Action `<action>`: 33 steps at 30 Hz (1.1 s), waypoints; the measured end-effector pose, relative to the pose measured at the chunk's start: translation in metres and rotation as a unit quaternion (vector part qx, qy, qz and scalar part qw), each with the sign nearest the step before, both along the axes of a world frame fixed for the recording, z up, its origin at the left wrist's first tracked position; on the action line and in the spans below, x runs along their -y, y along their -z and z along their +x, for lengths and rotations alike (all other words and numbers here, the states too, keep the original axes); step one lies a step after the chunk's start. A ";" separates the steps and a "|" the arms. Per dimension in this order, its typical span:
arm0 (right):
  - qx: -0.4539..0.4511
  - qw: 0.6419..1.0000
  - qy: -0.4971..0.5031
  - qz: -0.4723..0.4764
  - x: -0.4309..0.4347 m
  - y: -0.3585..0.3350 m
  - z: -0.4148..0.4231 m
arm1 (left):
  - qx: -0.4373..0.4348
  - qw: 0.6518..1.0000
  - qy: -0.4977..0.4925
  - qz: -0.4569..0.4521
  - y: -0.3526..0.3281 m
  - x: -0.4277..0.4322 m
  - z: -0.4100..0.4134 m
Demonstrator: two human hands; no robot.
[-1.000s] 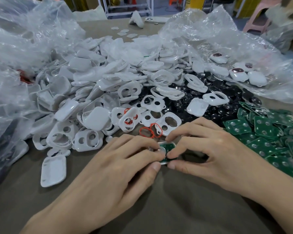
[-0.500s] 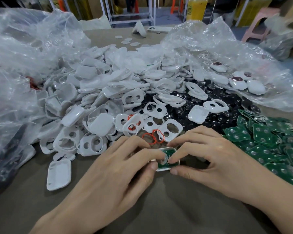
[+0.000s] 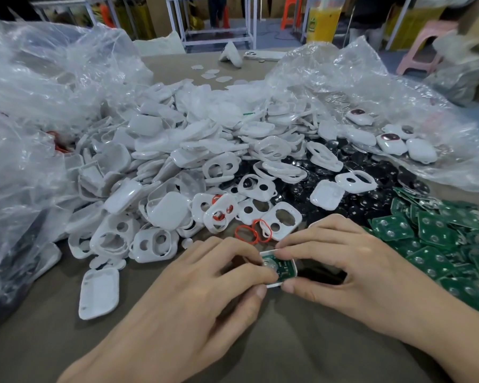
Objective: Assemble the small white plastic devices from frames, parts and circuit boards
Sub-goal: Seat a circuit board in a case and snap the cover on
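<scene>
Both hands meet low in the middle of the brown table [image 3: 260, 349], each pinching one end of a small device [image 3: 286, 273]: a white shell with a green board [image 3: 282, 266] lying in it face up, a round silver pad showing. The left hand [image 3: 194, 294] has its fingers curled, with the forefinger tip on the board's left part and the thumb against the near edge. The right hand [image 3: 351, 272] is curled too, forefinger on the far edge and thumb at the near right corner. I cannot tell whether the device rests on the table or is held just off it. Just beyond the fingers lie two red rings [image 3: 246, 233], touching each other, at the foot of a big heap of white frames [image 3: 205, 167]. Right of the heap is a patch of black discs [image 3: 329, 200], and nearer, beside the right hand, a pile of loose green boards [image 3: 437, 239]. One white cover [image 3: 98, 293] lies alone, left of the left hand. Clear bags [image 3: 31, 100] flank the heap; on the right one sit a few closed devices [image 3: 391, 143].
</scene>
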State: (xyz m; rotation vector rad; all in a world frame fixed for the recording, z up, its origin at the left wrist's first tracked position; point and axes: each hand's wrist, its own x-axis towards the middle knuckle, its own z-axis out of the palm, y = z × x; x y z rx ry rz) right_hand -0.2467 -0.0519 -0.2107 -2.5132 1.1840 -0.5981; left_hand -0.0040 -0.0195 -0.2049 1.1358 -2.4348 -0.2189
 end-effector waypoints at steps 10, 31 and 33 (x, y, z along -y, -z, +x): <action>0.036 0.998 0.018 0.051 0.000 0.002 -0.001 | 0.021 1.000 -0.001 -0.008 0.002 0.001 -0.001; 0.033 0.998 0.024 0.045 -0.001 0.004 -0.002 | 0.047 0.999 0.023 0.006 0.003 0.001 -0.001; 0.035 0.999 0.017 0.033 -0.001 0.004 -0.002 | 0.017 1.000 0.015 0.004 0.002 -0.001 0.002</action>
